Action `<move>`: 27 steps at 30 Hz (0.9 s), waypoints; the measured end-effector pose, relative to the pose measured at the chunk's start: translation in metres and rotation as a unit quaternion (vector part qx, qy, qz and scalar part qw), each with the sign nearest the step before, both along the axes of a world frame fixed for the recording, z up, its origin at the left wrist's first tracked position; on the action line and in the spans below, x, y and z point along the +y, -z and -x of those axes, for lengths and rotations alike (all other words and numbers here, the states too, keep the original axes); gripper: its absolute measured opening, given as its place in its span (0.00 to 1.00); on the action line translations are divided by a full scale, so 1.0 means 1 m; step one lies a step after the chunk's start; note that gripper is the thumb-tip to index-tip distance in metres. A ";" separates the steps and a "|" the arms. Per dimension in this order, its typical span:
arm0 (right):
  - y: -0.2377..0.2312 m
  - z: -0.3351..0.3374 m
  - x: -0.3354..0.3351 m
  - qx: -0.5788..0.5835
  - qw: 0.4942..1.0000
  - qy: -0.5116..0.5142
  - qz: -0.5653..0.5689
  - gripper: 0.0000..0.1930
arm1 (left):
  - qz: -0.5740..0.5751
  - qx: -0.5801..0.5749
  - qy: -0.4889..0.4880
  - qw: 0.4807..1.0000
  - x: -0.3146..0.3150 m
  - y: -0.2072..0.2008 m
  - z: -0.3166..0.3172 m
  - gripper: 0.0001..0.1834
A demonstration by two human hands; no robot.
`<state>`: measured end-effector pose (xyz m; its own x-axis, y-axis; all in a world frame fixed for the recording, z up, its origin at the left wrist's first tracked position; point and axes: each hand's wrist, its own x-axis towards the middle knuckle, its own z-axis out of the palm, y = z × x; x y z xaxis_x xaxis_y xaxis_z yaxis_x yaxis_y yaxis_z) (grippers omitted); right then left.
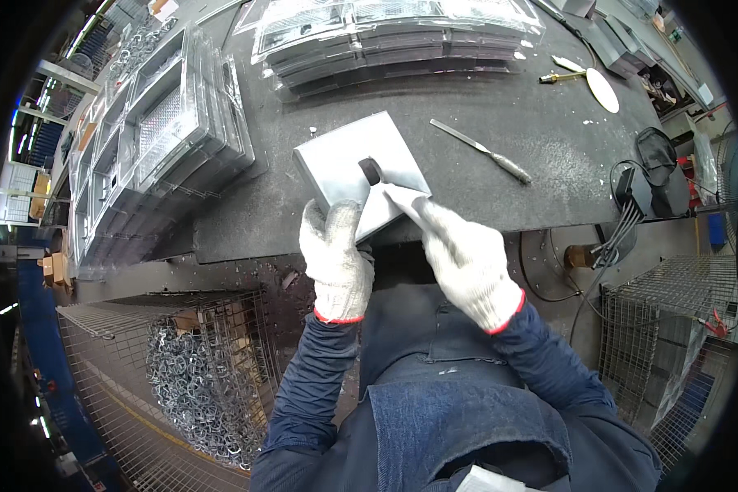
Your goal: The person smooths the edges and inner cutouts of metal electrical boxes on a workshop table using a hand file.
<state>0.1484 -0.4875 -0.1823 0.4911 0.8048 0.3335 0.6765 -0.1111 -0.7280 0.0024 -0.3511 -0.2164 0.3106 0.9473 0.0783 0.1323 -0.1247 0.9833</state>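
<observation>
A pale grey, smooth square box or panel (pixel 357 141) lies tilted at the near edge of the dark table. My left hand (pixel 336 250), in a white knit glove with a red cuff, grips its near left edge, thumb and fingers closed on it. Over its near right part, my right hand (pixel 467 258), gloved alike, is closed with the fingertips pointing at the panel's middle. Beside those fingertips is a short dark piece (pixel 371 170) with a shiny stretch leading toward the hand. Whether the right hand holds it I cannot make out. A file-like tool with a handle (pixel 492 156) lies to the right.
Stacked clear plastic frames (pixel 385 49) stand at the back, more frames (pixel 164 131) at the left. A white oval piece (pixel 603 90) lies far right, near a black pouch (pixel 656 156) and cables. Below the table are wire baskets, one holding metal rings (pixel 197 394).
</observation>
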 end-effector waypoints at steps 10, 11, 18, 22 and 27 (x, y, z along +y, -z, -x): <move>0.006 0.002 -0.005 0.114 0.992 0.014 -0.049 0.18 | 0.147 -0.207 0.031 0.967 -0.011 -0.024 -0.019 0.28; -0.002 -0.001 0.003 0.183 0.982 0.019 -0.034 0.17 | 0.135 -0.208 0.051 0.967 -0.011 -0.027 -0.021 0.25; 0.013 0.058 -0.031 0.314 0.944 -0.024 -0.101 0.20 | 0.120 -0.243 0.026 0.962 -0.013 -0.022 -0.026 0.21; -0.023 0.029 -0.032 0.391 0.908 0.063 -0.134 0.22 | 0.002 -0.195 -0.044 0.980 -0.006 -0.051 -0.019 0.30; -0.021 -0.026 -0.039 0.400 0.897 0.050 -0.184 0.25 | -0.215 -0.200 0.078 0.953 0.071 -0.171 0.050 0.22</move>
